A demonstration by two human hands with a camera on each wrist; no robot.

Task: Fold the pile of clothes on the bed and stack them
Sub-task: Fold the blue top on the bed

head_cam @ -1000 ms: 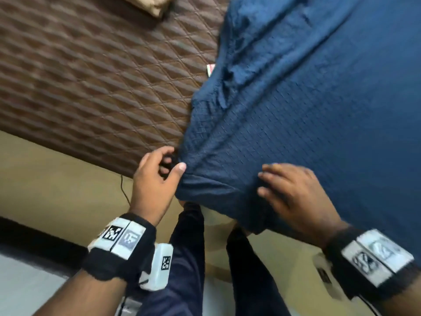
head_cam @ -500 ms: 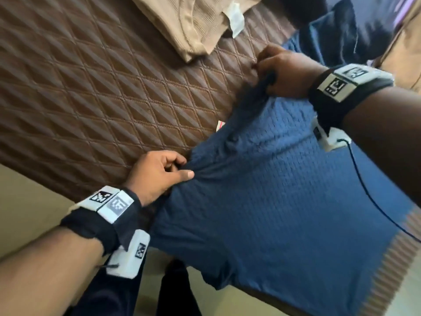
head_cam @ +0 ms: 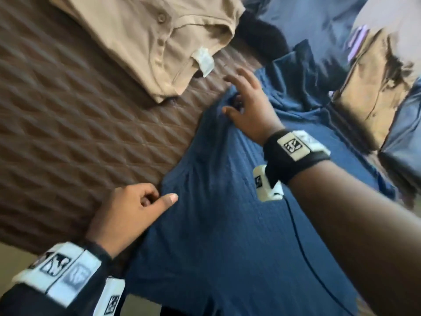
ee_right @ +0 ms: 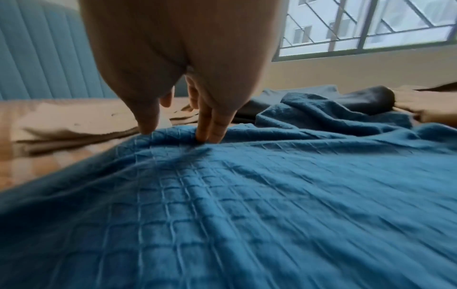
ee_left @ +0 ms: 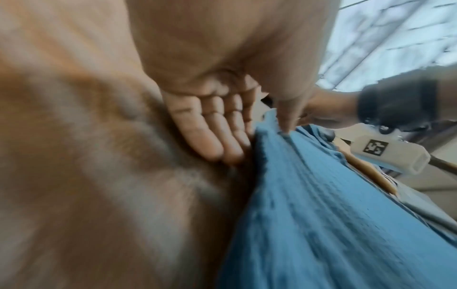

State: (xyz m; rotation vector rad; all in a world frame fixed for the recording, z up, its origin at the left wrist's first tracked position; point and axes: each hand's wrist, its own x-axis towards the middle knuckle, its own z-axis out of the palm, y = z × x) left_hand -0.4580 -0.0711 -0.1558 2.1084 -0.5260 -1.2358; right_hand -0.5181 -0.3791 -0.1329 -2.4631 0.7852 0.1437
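Observation:
A blue textured shirt (head_cam: 227, 224) lies spread across the brown quilted bed (head_cam: 79, 133), its lower part hanging over the bed's edge. My left hand (head_cam: 159, 197) holds the shirt's left edge, thumb on top and fingers curled beside it; the left wrist view shows that hand (ee_left: 259, 136) pinching the blue shirt (ee_left: 321, 215). My right hand (head_cam: 235, 94) rests with spread fingers on the shirt's far corner. In the right wrist view the right hand (ee_right: 176, 135) presses its fingertips (ee_right: 210, 136) on the blue shirt (ee_right: 247, 195).
A folded beige shirt (head_cam: 141, 35) lies on the bed beyond the blue one, also in the right wrist view as the beige shirt (ee_right: 74, 121). A loose pile of clothes (head_cam: 376, 76), dark blue, tan and lavender, sits at the upper right. A window (ee_right: 371, 25) is behind.
My right hand has let go of the shirt's far corner and now lies on it with spread fingers. The shirt has settled flatter on the bed. My left hand keeps its hold.

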